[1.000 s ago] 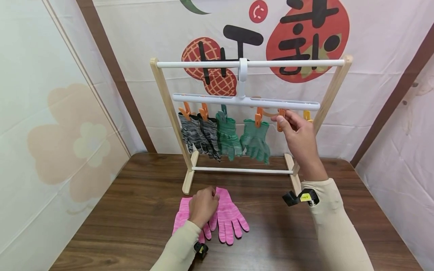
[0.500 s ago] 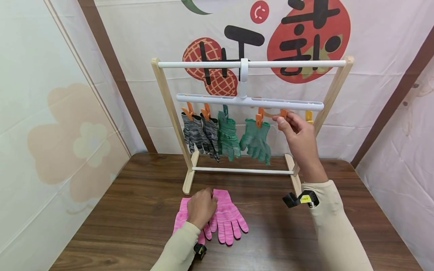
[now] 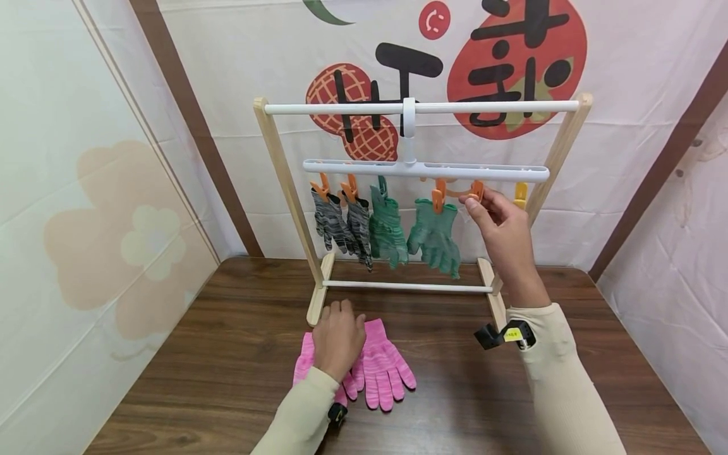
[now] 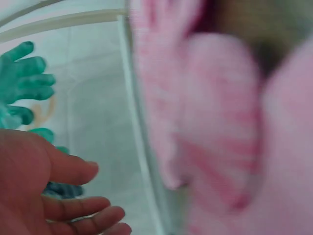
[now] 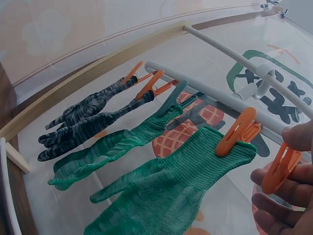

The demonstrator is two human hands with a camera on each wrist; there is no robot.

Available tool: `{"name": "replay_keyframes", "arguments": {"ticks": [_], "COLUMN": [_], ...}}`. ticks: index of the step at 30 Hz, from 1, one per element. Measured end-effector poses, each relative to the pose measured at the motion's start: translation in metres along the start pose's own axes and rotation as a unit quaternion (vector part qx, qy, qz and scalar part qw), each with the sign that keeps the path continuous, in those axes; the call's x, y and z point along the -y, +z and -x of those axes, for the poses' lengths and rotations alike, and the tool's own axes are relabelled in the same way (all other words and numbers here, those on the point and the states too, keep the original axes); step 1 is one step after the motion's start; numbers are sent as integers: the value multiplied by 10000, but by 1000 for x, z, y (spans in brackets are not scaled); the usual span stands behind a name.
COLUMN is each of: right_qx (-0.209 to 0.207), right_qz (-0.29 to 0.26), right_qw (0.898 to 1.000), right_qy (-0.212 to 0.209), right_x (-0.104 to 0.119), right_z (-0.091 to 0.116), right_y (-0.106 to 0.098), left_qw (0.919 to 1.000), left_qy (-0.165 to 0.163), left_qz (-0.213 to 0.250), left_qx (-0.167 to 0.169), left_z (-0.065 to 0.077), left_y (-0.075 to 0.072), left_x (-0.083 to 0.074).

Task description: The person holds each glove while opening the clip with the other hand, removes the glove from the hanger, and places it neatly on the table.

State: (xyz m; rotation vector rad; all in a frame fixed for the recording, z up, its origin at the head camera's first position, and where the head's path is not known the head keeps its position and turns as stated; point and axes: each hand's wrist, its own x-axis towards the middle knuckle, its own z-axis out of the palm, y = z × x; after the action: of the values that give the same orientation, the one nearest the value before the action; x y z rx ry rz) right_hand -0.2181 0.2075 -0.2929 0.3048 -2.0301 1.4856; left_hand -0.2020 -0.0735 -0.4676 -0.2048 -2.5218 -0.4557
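Note:
My right hand (image 3: 503, 237) pinches an orange clothespin (image 5: 281, 169) under the white hanger bar (image 3: 472, 171). This clothespin holds no glove. Beside it a green glove (image 3: 436, 230) hangs from another orange clothespin (image 5: 237, 131), and a second green glove (image 3: 388, 230) from a dark green one. Two black-and-grey gloves (image 3: 330, 221) hang at the left end. On the table, my left hand (image 3: 338, 338) lies over the cuffs of two pink gloves (image 3: 387, 373), covering part of them. In the left wrist view its fingers (image 4: 83, 208) are loosely extended and grip nothing; a pink glove (image 4: 220, 117) looks blurred.
A wooden rack (image 3: 281, 170) with a white top rod (image 3: 483, 107) carries the hanger and stands at the back of the brown table (image 3: 227, 379). A yellow clothespin (image 3: 520, 194) hangs at the hanger's right end. Printed cloth walls (image 3: 654, 189) surround the table.
My left hand has released the pink glove's cuff, its fingers straightening forward. The hanger has shifted slightly right with its gloves. My right hand stays on the clothespin, which has tilted.

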Motion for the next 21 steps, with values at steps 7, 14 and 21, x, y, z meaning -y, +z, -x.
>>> {"name": "replay_keyframes", "arguments": {"ticks": [7, 14, 21], "right_qx": [-8, -48, -2], "right_qz": [40, 8, 38], "right_qw": [9998, 9997, 9989], "right_qy": [189, 251, 471], "right_x": [0, -2, -2], "right_z": [3, 3, 7], "right_y": [1, 2, 2], "left_qw": [9962, 9803, 9703], "left_qy": [441, 926, 937], "left_qz": [567, 1507, 2057], "left_qx": [-492, -874, -863], "left_z": [-32, -63, -85], "left_y": [-30, -58, -67], "left_x": [-38, -87, -114]}}
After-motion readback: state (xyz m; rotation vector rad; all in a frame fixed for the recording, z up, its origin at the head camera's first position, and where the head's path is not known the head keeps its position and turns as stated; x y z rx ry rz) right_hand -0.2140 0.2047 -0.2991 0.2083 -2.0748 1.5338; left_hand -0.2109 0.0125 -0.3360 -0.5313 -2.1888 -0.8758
